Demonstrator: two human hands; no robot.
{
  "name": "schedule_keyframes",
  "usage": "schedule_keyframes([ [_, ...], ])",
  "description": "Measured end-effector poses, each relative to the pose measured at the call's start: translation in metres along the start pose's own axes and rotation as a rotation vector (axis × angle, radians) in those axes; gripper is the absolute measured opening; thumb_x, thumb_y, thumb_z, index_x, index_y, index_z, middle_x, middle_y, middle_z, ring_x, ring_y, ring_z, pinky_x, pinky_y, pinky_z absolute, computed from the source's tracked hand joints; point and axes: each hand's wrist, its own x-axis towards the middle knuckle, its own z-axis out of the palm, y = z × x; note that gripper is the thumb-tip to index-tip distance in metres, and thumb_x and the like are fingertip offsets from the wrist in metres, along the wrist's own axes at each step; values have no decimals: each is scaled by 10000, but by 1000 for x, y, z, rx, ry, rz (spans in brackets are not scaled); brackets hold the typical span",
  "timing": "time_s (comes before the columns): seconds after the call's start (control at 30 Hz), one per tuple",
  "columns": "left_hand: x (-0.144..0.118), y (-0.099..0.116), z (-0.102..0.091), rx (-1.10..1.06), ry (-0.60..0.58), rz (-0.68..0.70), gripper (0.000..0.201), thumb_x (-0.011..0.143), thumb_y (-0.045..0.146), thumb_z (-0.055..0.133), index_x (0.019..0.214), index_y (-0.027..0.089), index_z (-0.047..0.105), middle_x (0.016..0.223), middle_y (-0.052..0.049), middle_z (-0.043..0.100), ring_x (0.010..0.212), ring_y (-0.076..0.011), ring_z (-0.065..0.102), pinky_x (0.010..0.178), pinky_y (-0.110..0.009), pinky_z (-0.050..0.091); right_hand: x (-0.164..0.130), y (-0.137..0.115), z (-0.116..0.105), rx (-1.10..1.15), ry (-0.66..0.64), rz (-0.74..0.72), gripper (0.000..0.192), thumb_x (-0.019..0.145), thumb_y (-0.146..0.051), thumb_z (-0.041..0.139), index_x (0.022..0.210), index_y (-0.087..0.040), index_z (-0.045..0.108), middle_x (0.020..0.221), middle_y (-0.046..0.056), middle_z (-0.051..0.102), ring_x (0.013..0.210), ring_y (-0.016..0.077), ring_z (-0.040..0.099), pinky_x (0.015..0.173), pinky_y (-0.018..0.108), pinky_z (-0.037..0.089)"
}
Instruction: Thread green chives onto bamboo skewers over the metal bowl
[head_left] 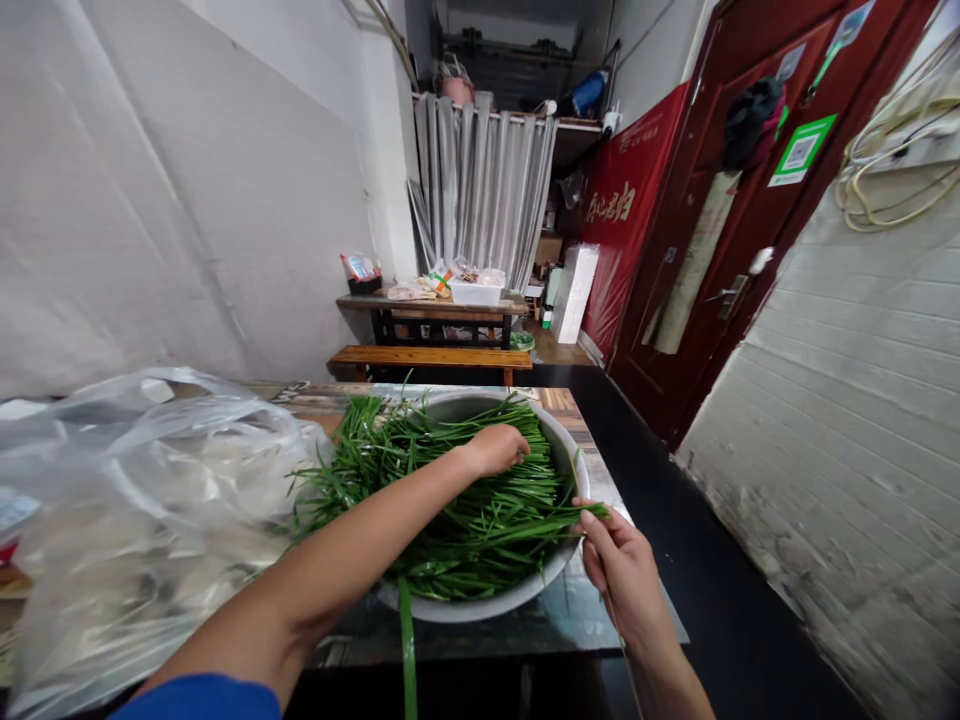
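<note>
Curling over greens (484, 530) heaped in the basin (495, 606), the left hand (499, 450) shows no clear grip. At the basin's right rim, the right hand (621, 560) pinches some; hard tugging could spill them.

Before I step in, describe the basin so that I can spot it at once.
Find the near table, on this side of the orange-brown bench. On it, to the right of the bulky clear plastic bag, sits the basin. It is wide, round and grey-rimmed, heaped with long green stalks, unlike the smaller, rectangular white box on the far table.
</note>
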Motion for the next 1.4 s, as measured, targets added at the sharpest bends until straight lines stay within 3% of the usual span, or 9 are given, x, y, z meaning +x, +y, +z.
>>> schedule_keyframes([
  [0.17,24,-6,24,53,63,-44,184,725,186,537,797,217,703,844,-65,668,861,-193,588,740,-249,416,4,-1,-4,9,-31,31,297,718,-384,649,906,-156,620,682,6,596,294,-7,255,317,176,95],
  [0.3,34,-9,32,33,99,-63,149,678,199,606,795,193,698,871,-68,656,881,-204,577,753,-264,412,5,-5,-8,-19,-50,38,310,723,-380,641,921,-143,615,672,10,591,288,-5,260,313,176,90],
  [0.5,33,-14,26,-86,105,-85,210,730,294,569,878,200,684,810,-13,682,720,-124,607,652,-191,427,11,-6,-7,-34,-66,40,268,737,-360,632,905,-151,618,673,-10,553,282,-11,280,306,172,100],
  [0.77,24,-8,18,-94,223,-84,241,786,257,475,871,193,690,918,-60,676,861,-181,597,763,-254,415,16,-5,-5,-47,-67,40,287,723,-371,640,901,-147,618,659,-20,539,269,-13,281,283,159,120],
  [0.87,22,0,14,-213,277,-44,240,774,257,483,864,168,686,870,-50,681,795,-164,602,730,-238,424,17,-8,-6,-36,-81,39,278,719,-367,646,892,-151,620,651,-28,522,267,-15,280,276,155,125],
  [1.0,16,10,6,-421,252,-37,207,728,246,526,799,133,685,762,-34,678,683,-131,592,650,-207,429,19,-7,-8,-37,-87,41,272,723,-364,643,893,-154,621,646,-30,521,263,-14,282,269,153,127],
  [1.17,11,11,2,-480,253,-30,110,641,188,596,691,128,673,668,-12,651,621,-110,560,619,-197,420,21,-3,-8,-44,-93,39,268,737,-363,633,902,-152,619,656,-26,533,259,-18,288,269,150,120],
  [1.4,11,18,7,-903,208,-137,202,664,293,610,696,95,640,556,-8,598,473,-85,500,488,-199,410,21,-5,-7,-52,-101,57,270,727,-367,644,898,-159,625,646,-37,529,253,-15,294,264,153,121],
])
